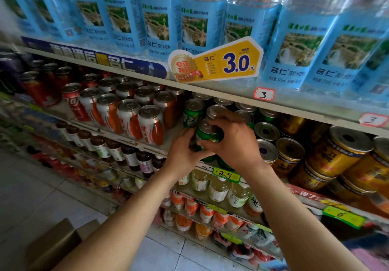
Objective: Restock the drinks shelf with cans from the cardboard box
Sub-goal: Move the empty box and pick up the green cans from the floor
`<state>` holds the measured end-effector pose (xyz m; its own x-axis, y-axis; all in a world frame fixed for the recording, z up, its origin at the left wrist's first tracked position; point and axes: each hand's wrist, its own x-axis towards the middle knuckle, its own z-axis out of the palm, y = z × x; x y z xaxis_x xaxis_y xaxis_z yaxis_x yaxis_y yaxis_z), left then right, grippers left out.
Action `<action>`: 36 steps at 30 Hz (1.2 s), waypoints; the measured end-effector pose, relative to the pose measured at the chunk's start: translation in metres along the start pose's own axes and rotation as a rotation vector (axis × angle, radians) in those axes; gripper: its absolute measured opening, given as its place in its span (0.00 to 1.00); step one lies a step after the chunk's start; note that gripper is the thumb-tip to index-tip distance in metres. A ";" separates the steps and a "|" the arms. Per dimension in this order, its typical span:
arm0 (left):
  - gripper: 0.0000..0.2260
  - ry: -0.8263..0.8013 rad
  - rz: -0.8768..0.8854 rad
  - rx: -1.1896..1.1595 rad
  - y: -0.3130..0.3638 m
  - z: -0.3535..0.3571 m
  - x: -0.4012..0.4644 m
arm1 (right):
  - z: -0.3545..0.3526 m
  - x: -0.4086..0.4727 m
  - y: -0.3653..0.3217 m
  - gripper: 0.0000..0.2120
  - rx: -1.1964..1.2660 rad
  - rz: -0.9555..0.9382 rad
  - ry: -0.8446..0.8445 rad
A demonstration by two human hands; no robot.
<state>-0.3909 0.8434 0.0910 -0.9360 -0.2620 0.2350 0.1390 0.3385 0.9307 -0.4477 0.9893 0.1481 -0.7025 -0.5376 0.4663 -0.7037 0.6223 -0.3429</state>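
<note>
A green can stands at the front edge of the drinks shelf, in the row of green cans. My left hand wraps its fingers round the can's left side from below. My right hand curls over its right side, thumb across the front and fingers by the silver lid. Both hands hold this one can. The cardboard box sits on the floor at the lower left, its flaps open and its inside hidden.
White-and-orange cans and red cans stand left of the green row, gold tins to the right. Blue-labelled water bottles fill the shelf above. Small bottles line the shelves below. Grey floor tiles lie at the left.
</note>
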 end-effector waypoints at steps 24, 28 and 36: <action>0.07 0.427 -0.554 0.085 -0.088 -0.101 -0.141 | 0.103 -0.088 -0.075 0.04 0.686 -0.174 -0.391; 0.07 0.451 -0.849 0.223 -0.154 -0.147 -0.227 | 0.190 -0.114 -0.099 0.05 0.745 0.011 -0.816; 0.06 0.671 -1.069 -0.041 -0.267 -0.227 -0.301 | 0.373 -0.116 -0.184 0.07 0.611 0.166 -1.108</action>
<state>-0.0729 0.6265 -0.1646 -0.2406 -0.7971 -0.5538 -0.5627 -0.3503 0.7488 -0.2760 0.7246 -0.1465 -0.2908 -0.8477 -0.4437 -0.3260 0.5237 -0.7870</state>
